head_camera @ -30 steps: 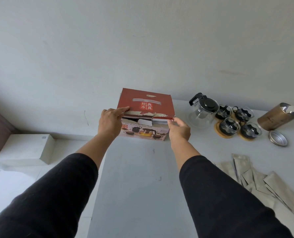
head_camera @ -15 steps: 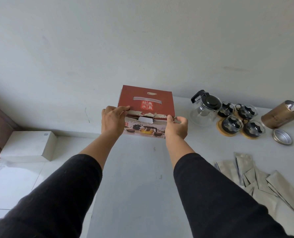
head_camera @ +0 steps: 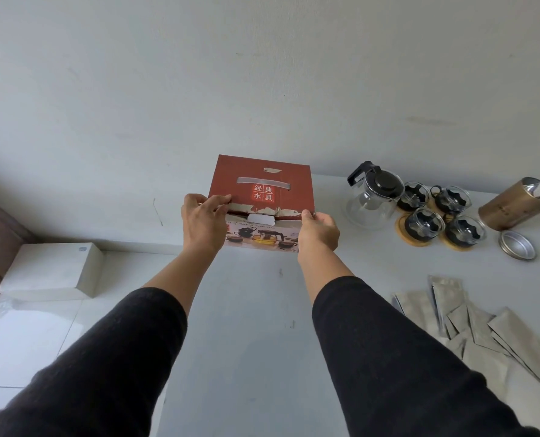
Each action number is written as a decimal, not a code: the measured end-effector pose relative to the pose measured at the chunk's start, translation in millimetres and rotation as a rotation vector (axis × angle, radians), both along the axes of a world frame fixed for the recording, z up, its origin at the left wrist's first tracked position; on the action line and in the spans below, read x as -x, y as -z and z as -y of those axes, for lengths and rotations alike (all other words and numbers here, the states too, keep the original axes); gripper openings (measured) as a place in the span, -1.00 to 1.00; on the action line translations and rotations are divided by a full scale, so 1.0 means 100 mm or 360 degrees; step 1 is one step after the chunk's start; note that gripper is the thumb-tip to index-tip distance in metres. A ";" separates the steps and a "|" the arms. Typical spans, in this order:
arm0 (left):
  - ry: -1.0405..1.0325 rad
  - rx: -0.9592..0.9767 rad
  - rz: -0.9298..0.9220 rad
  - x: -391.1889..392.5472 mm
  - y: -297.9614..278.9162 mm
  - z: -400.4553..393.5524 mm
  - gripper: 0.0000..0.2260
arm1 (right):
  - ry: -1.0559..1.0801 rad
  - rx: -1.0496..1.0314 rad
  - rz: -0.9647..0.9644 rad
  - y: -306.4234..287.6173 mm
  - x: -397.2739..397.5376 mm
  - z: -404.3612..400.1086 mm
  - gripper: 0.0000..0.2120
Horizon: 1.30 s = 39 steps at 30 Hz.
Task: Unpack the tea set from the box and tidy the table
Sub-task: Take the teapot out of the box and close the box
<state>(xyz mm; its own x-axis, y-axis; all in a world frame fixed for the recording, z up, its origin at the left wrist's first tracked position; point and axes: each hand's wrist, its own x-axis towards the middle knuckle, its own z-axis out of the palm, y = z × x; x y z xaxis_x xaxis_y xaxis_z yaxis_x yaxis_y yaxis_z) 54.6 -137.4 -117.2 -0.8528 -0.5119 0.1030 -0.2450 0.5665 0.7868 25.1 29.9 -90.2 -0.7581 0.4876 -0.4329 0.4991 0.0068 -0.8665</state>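
Red cardboard box [head_camera: 260, 187] sits at the table's [head_camera: 249, 326] twelve o'clock edge; left hand [head_camera: 201, 223] and right hand [head_camera: 319, 232] pinch its lid's front corners. Glass teapot [head_camera: 372, 200] and cups [head_camera: 442, 216] stand at two o'clock.

White table [head_camera: 249, 357]: red box [head_camera: 262, 187], glass teapot [head_camera: 372, 200], four cups [head_camera: 442, 219], gold canister [head_camera: 511, 205], lid [head_camera: 516, 249], foil sachets [head_camera: 470, 323].

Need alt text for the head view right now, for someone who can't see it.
Both hands, left hand and right hand, grip the front top edge of a red box on a white table. To its right stand a glass teapot, four cups, a tin, its lid and foil packets.
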 end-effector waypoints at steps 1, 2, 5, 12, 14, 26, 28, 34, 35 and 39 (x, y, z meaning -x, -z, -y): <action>-0.0005 -0.0007 -0.0006 0.00 0.01 0.00 -0.79 | 0.0022 0.0011 0.0009 0.00 0.00 0.00 -0.93; -0.0010 -0.0010 -0.0008 0.00 0.01 0.00 -0.79 | 0.0032 0.0014 0.0021 0.00 0.01 0.01 -0.93; -0.0016 0.0004 -0.0003 0.00 0.01 0.01 -0.79 | 0.0046 0.0021 0.0040 0.01 0.02 0.01 -0.93; -0.0026 0.0085 0.0019 -0.04 -0.03 0.03 -0.79 | 0.0190 -0.0057 -0.0017 0.03 -0.09 0.12 -0.67; -0.0026 0.0131 0.0015 -0.04 -0.04 0.04 -0.79 | 0.0076 -0.0167 -0.0049 0.08 -0.14 0.19 -0.77; 0.0195 0.0098 0.0152 0.02 -0.05 0.01 -0.69 | -0.0930 -0.1583 -0.0829 0.27 -0.20 0.27 -0.78; 0.0188 0.0097 0.0127 0.01 -0.07 0.01 -0.70 | -0.0967 -0.1579 -0.0728 0.21 -0.14 0.27 -0.84; 0.0180 0.0059 0.0094 -0.01 -0.12 0.00 -0.69 | -0.0923 -0.1660 -0.0666 0.11 -0.02 0.20 -0.72; 0.0178 0.0032 0.0093 -0.01 -0.12 0.00 -0.65 | -0.0870 -0.1629 -0.0614 0.12 -0.01 0.17 -0.58; 0.0124 -0.0221 0.0280 0.01 -0.12 -0.05 -0.42 | -0.0806 -0.0773 -0.0126 0.08 0.07 0.06 -0.13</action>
